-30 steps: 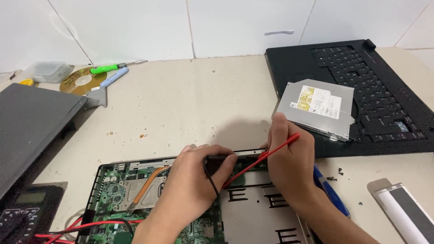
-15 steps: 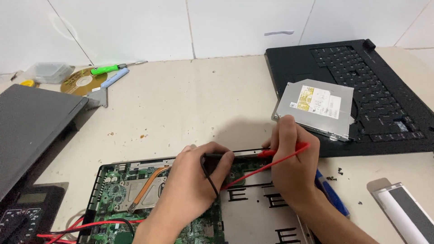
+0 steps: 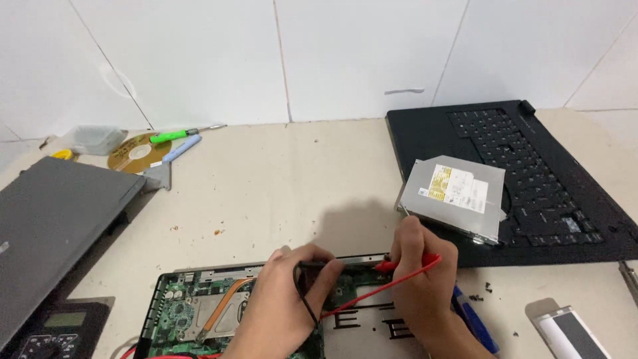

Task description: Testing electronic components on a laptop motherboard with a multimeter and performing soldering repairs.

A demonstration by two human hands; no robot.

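An opened laptop base (image 3: 174, 299) with a green circuit board and copper heat pipe lies at the near edge of the beige table. My left hand (image 3: 286, 299) holds a black test probe with a black lead, its tip on the board's far edge. My right hand (image 3: 422, 279) grips a red test probe (image 3: 405, 264) lying almost flat, its tip pointing left toward the black one; a red lead trails down from it. Both hands are close together over the board.
A silver optical drive (image 3: 458, 196) rests on a black keyboard panel (image 3: 531, 153) at right. A closed grey laptop (image 3: 53, 219) and a multimeter (image 3: 46, 329) sit left. A disc (image 3: 136, 153), green screwdriver (image 3: 176, 135), blue tool (image 3: 475, 319) and small loose screws lie around.
My right hand has lowered the red probe from a steep tilt to nearly flat, bringing its tip onto the board's far edge. The view has shifted slightly down.
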